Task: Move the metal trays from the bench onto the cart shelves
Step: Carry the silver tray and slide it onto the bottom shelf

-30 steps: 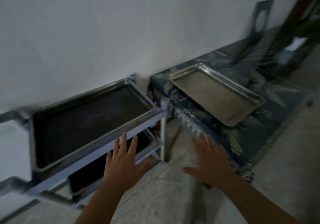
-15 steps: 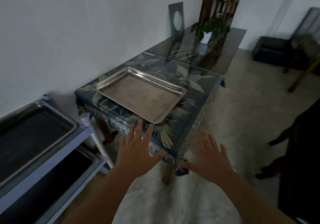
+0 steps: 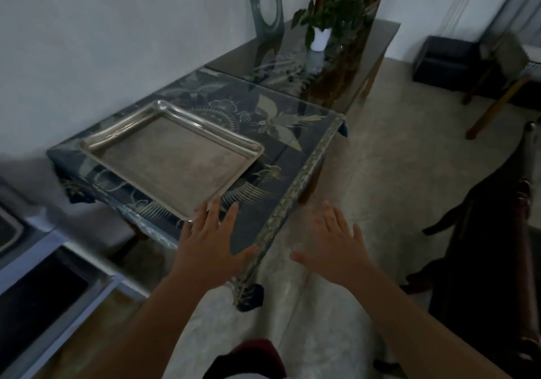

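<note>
— Where's the metal tray?

— Flat on the bench, on its patterned dark-blue top, toward the bench's nine-o'clock end by the wall. Its near corner points to six o'clock.

— What does it look like?

— Rectangular, shallow, dull silver with a raised rolled rim. Empty.

— And the cart?

— At eight o'clock from the bench, with a pale frame. A dark tray sits on its upper shelf, and another dark tray lies on the shelf below.

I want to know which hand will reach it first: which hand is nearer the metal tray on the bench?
Left. The left hand has its fingertips at the metal tray's near corner; the right hand hovers open past the bench's edge, over the floor.
</note>
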A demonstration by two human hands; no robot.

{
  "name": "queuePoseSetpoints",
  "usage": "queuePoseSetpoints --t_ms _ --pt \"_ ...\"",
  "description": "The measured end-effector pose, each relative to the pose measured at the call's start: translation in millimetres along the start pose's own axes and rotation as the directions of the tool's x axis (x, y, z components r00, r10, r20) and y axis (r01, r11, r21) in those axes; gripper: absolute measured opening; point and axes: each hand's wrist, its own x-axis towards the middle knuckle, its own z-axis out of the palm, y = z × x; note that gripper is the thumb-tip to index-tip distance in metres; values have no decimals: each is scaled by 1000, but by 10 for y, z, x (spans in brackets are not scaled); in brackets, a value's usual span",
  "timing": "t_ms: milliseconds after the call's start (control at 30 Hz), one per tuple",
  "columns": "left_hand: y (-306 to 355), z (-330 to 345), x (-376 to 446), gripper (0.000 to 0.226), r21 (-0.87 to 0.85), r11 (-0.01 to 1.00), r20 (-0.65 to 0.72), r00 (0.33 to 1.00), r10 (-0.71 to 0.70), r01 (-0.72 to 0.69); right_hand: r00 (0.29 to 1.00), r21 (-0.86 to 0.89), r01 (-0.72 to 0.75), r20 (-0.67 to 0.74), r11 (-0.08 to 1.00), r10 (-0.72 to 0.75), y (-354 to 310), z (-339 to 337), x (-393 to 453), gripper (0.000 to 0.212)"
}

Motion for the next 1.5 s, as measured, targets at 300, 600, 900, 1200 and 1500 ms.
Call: queuePoseSetpoints --t_ms 300,600,900,1200,1500 --pt "-3 142 1347 108 1 999 60 998 -34 34 999 -14 16 36 1000 -15 343 -162 1246 115" --pt "-307 -32 1950 112 -39 976 95 974 -207 212 976 -16 178 134 984 -174 206 -511 2540 114" --pt "-461 223 2404 110 -83 883 111 885 -452 461 870 -100 462 242 881 -429 -93 -568 3800 111" --pt "-799 486 2572 101 -146 529 164 548 -820 836 682 -40 690 373 723 -629 -657 -439 5157 108" --pt "-1211 658 2361 89 -389 -1 295 124 -947 921 726 311 494 366 812 -582 -1195 53 5794 89"
